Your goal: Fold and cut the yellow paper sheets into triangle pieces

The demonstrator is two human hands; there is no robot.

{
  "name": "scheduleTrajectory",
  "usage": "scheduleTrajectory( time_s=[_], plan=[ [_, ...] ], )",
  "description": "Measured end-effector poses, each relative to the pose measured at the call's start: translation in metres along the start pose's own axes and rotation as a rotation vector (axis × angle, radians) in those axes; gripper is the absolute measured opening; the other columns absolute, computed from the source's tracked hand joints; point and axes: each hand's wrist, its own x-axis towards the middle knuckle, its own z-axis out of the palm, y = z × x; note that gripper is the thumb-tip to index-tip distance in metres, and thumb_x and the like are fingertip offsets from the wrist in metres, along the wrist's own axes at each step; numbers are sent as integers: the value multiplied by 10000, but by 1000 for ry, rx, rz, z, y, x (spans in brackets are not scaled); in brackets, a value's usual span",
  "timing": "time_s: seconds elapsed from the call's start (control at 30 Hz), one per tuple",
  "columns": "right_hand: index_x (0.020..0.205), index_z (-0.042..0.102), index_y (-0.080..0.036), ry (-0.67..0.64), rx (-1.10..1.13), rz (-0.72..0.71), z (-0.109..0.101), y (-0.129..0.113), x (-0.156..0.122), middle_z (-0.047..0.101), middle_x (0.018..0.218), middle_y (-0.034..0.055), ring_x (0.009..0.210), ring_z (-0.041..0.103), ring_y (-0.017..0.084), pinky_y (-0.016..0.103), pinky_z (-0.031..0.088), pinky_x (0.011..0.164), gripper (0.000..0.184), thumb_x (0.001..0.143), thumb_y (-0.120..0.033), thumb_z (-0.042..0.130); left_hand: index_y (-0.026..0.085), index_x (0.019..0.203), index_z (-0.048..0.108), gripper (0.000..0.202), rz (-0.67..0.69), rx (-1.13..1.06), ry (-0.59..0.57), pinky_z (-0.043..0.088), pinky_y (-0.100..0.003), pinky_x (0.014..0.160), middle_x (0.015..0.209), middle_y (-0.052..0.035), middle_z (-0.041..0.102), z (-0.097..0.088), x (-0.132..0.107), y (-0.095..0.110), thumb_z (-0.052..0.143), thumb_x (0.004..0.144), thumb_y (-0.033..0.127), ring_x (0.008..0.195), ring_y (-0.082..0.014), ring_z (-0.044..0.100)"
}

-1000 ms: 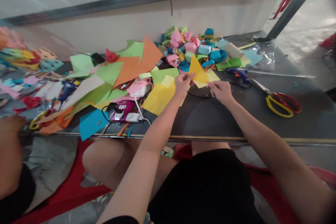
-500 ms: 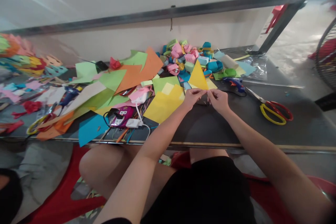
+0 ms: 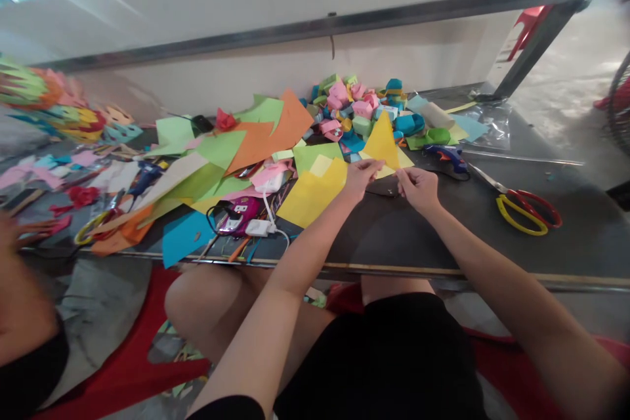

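Observation:
A folded yellow paper triangle stands up above the table between my hands, its tip pointing away from me. My left hand pinches its lower left corner. My right hand has its fingers closed at the lower right corner of the paper. Behind the triangle lies a pale yellow sheet. Larger yellow sheets lie beside my left wrist. Right of my right hand are a blue glue gun and scissors with red and yellow handles.
Small folded paper pieces are heaped against the wall. Orange and green sheets cover the table's left part, near a purple power strip with cables. At the far left a co-worker's arm reaches over the table edge.
My hands have moved slightly apart, and the triangle is now narrower and bent. The view has shifted a little left, and a co-worker's arm has come in at the left.

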Motion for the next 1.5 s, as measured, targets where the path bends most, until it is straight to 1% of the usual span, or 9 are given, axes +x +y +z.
scheduleTrajectory(
  time_s=[0.3,0.4,0.53,0.63,0.77,0.87,1.03,1.23,1.5],
  plan=[
    [703,720,-178,6,54,31,1,6,2,554,442,-16,354,474,85,212,384,384,571,813,-735,664,164,642,651,227,27,-37,181,204,-219,452,520,58,485,-25,20,11,811,762,270,463,-27,329],
    [684,701,-181,17,136,52,2,10,6,559,460,-16,361,470,79,208,367,377,558,776,-732,706,173,601,572,303,19,-6,84,229,-217,451,504,66,455,-30,17,14,769,807,273,447,-27,343],
    [605,635,-189,69,242,93,-2,15,14,574,490,-7,386,481,76,204,356,376,565,719,-726,765,177,533,457,397,-102,78,-221,277,-212,449,477,61,426,-34,9,24,701,844,217,417,-39,440],
    [572,610,-191,-32,353,131,-7,17,18,582,508,-2,405,500,80,203,357,382,589,665,-740,801,170,526,466,411,-222,96,-387,255,-221,421,479,60,412,-32,4,28,679,872,233,376,-55,457],
    [629,660,-192,-260,446,169,-6,19,18,600,518,8,412,528,103,220,353,374,661,573,-840,778,166,540,475,414,-196,118,-410,270,-203,433,482,44,471,-28,1,28,699,873,267,394,-45,453],
    [617,652,-185,-268,350,241,-1,19,16,570,471,10,391,511,106,231,344,367,687,599,-866,741,152,577,533,401,-215,265,-456,274,-191,442,482,22,529,-28,1,26,739,860,348,421,-51,507],
    [604,649,-174,-245,161,233,1,18,15,582,484,15,398,506,101,240,361,371,665,599,-826,777,153,800,641,354,-71,486,-302,331,-207,459,518,53,567,-27,2,20,813,799,463,386,-58,516],
    [614,662,-175,-249,193,173,-1,19,12,571,474,20,391,494,103,255,392,387,662,686,-832,708,174,561,524,552,79,472,-197,297,-212,459,411,45,467,-28,6,12,713,836,614,386,-70,532],
    [950,707,-236,162,179,28,-3,29,21,694,731,23,540,631,155,276,463,433,503,732,-685,770,171,640,563,487,85,307,-30,349,-199,445,511,23,563,-24,7,10,791,778,578,455,-83,595]
  ],
)
